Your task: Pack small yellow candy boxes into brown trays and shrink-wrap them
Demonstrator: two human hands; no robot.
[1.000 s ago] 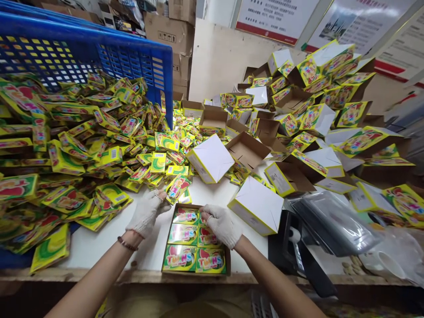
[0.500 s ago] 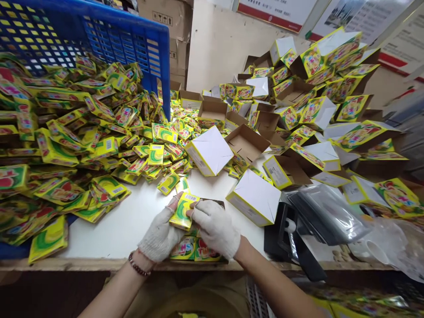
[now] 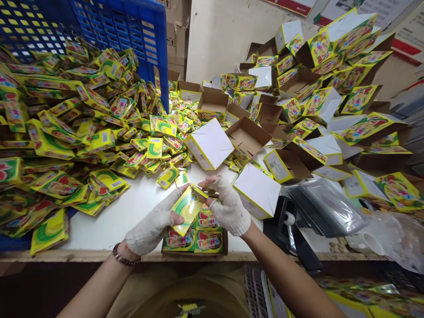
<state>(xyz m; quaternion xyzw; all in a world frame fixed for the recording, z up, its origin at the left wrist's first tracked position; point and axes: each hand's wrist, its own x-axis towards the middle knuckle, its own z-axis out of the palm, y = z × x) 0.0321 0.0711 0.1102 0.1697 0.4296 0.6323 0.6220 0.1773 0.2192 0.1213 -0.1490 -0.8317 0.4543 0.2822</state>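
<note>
My left hand (image 3: 150,227), in a white fingerless glove, grips a flat yellow and green candy box (image 3: 186,211) between thumb and fingers, tilted. Wearing a matching glove, my right hand (image 3: 232,210) pinches a second small candy box (image 3: 199,193), seen mostly edge-on. The two boxes are close together; whether they touch I cannot tell. Beneath them, at the table's front edge, sits a shallow open carton (image 3: 225,243). Several candy boxes (image 3: 208,241) marked "TWINS" lie flat in it, partly hidden by my hands.
A blue crate (image 3: 159,53) heaped with candy boxes stands at left, spilling onto the white table (image 3: 99,234). White-bottomed cartons (image 3: 258,187) pile up at right. A black tape dispenser (image 3: 288,225) and clear plastic sheets (image 3: 326,203) lie near the right front.
My right hand has moved up and right, parting a box from the one in my left hand. My left hand has shifted slightly left, uncovering more of the carton's contents.
</note>
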